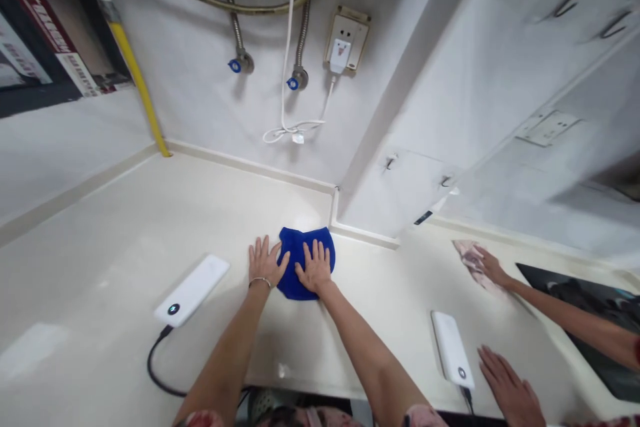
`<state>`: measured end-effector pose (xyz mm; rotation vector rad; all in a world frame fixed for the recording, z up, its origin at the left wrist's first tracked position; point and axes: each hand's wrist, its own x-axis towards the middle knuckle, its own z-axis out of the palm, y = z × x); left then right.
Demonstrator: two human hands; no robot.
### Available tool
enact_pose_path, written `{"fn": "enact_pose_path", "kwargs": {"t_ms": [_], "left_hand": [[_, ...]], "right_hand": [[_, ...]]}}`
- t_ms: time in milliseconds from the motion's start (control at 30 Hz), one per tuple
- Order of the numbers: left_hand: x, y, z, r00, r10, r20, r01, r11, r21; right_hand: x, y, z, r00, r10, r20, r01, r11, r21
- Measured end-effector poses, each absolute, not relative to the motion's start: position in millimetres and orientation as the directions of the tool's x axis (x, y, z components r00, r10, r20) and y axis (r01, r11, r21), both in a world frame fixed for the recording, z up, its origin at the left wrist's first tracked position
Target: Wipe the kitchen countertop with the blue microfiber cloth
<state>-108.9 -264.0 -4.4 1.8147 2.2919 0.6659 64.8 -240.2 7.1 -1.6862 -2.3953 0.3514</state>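
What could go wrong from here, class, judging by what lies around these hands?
A wide sweep of the left hand might knock the white device to its left or tug its black cable. The blue cloth could bunch up if the right hand pushes it against the raised counter edge.

Cloth: on counter, near back edge.
Power bank: left of cloth.
Second power bank: right of cloth, near front edge.
Cooktop: furthest right.

The head view looks forward and down over the counter.
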Motion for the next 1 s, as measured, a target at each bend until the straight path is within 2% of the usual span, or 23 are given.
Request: {"fn": "enact_pose_path", "kwargs": {"t_ms": [67,133,200,267,400,600,667,733,800,900,1000], "left_hand": [[-110,-265,-2,-0.252,0.957,0.144,0.888,0.169,0.428],[-111,-264,-2,-0.253,0.958,0.136,0.881,0.171,0.440],[-112,-260,-6,-0.264,0.952,0.154,0.862,0.161,0.481],[-113,-256,-12,-0.308,0.927,0.213,0.806,0.135,0.577],[-117,-251,-24,-0.456,0.841,0.292,0.670,0.108,0.734],[-122,-250,-13,-0.554,0.758,0.344,0.652,0.139,0.745],[-110,-248,-1,-0.451,0.784,0.426,0.720,0.038,0.693],[-88,-246,7,-0.222,0.860,0.460,0.780,-0.126,0.613],[-61,-245,10,-0.026,0.930,0.366,0.809,-0.195,0.555],[-28,-249,4,-0.002,0.985,0.175,0.877,-0.083,0.473],[-17,-253,-5,-0.025,0.991,0.134,0.912,-0.032,0.409]], "right_hand": [[90,-255,1,-0.324,0.936,0.137,0.839,0.351,-0.415],[125,-278,-11,-0.225,0.913,0.341,0.790,0.376,-0.485],[164,-311,-29,-0.122,0.859,0.497,0.797,0.383,-0.466],[199,-348,-46,-0.113,0.829,0.548,0.838,0.375,-0.395],[234,-399,-58,-0.239,0.839,0.489,0.887,0.394,-0.242],[229,-403,-49,-0.230,0.847,0.479,0.906,0.366,-0.211],[227,-403,-46,-0.220,0.854,0.471,0.907,0.357,-0.224],[227,-404,-44,-0.214,0.863,0.458,0.907,0.350,-0.235],[228,-405,-42,-0.214,0.867,0.450,0.906,0.349,-0.241],[228,-406,-40,-0.212,0.865,0.455,0.903,0.352,-0.247],[227,-404,-39,-0.211,0.863,0.459,0.901,0.353,-0.251]]}}
